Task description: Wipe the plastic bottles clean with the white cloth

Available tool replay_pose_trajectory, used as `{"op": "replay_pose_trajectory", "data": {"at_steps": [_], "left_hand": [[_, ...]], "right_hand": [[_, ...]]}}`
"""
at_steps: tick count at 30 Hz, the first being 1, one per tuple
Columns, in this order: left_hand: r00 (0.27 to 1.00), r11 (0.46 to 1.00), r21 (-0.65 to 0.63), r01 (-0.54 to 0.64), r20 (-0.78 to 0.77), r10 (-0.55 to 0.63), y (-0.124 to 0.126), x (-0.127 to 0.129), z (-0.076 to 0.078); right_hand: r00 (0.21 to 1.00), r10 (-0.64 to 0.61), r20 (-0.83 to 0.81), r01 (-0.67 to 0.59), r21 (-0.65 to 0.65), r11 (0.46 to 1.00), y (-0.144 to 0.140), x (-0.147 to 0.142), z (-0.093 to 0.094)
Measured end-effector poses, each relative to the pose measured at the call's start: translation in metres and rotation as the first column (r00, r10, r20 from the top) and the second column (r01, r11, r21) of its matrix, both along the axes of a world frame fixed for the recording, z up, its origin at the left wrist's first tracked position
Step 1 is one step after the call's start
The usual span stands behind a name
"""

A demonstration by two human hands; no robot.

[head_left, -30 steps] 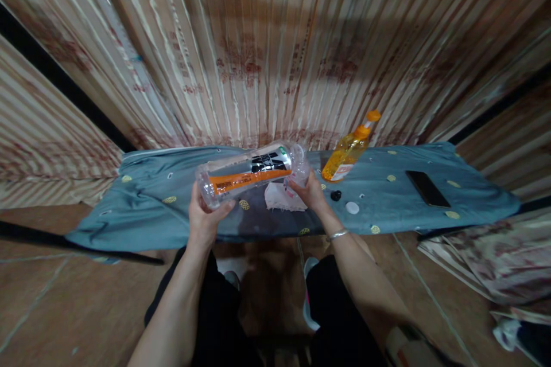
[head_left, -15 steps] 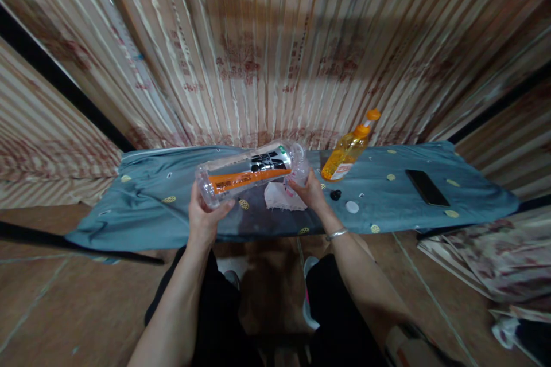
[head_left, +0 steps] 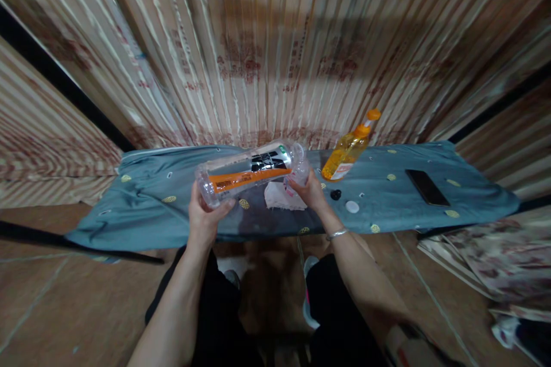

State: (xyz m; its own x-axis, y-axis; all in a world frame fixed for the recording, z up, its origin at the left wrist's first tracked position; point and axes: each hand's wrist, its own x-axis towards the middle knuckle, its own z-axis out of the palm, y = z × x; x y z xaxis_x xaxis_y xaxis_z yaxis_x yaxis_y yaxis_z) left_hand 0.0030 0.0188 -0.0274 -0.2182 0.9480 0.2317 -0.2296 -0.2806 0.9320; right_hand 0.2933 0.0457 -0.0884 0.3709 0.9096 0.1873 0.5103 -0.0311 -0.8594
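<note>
A large clear plastic bottle (head_left: 245,173) with an orange, black and silver label lies almost sideways across my two hands, above the table. My left hand (head_left: 205,212) is wrapped round its left end, thumb along the lower side. At the other end, my right hand (head_left: 310,188) grips clear plastic; I cannot tell whether this is the bottle's own end or a separate piece. A white cloth piece (head_left: 282,198) shows below the bottle, near my right fingers. Right of that hand lie a small black cap (head_left: 335,195) and a white round cap (head_left: 352,207).
A pump bottle of yellow-orange liquid (head_left: 345,155) stands to the right of my hands. Farther right, a black phone (head_left: 427,187) lies on the blue-grey tablecloth (head_left: 142,200). A striped curtain (head_left: 267,57) hangs behind the narrow table. Dark frame bars (head_left: 64,74) flank it.
</note>
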Motion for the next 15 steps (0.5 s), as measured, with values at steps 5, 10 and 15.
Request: {"op": "replay_pose_trajectory", "data": {"at_steps": [5,10,15], "left_hand": [[1.000,1.000,0.001,0.021,-0.005,-0.021,0.0007,-0.0006,-0.0022],[1.000,1.000,0.002,0.018,-0.002,-0.018,-0.0004,-0.0002,-0.0008],[1.000,1.000,0.022,0.019,-0.022,-0.018,-0.0003,-0.0004,-0.0027]], "right_hand": [[1.000,0.011,-0.019,-0.011,0.007,1.000,-0.0005,0.0007,-0.0006],[0.999,0.016,-0.029,-0.015,0.021,1.000,0.0000,0.0013,-0.0010],[1.000,0.014,-0.023,-0.014,0.000,1.000,-0.0001,0.0015,0.0010]]}}
